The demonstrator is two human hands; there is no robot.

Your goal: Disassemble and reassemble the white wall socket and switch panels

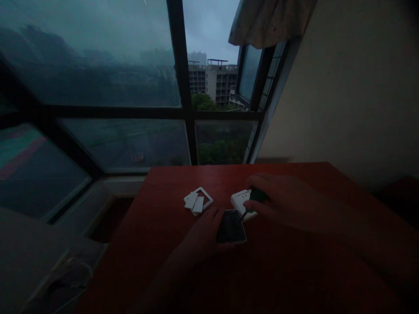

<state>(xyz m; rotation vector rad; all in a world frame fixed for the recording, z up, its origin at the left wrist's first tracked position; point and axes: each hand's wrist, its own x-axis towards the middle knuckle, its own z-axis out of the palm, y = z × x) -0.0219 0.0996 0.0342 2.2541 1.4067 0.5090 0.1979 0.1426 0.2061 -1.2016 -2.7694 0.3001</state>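
My left hand (209,229) grips a square box (231,226) with a dark inside and a pale rim, tilted up over the table. In my right hand (271,198) is a screwdriver with a green handle (258,196). Its dark shaft slants down to the box's right edge; whether the tip touches a screw is too dark to tell. Behind the box lies a white wall socket (240,199), partly covered by my right hand and the screwdriver. Left of it, a white square frame (205,192) and small white plates (197,204) overlap on the table.
The reddish-brown table (170,187) ends at a far edge near a dark-framed window (185,78). A beige wall (343,100) rises on the right, and a curtain (271,22) hangs at the top. Cables (87,272) lie low on the left, beside the table.
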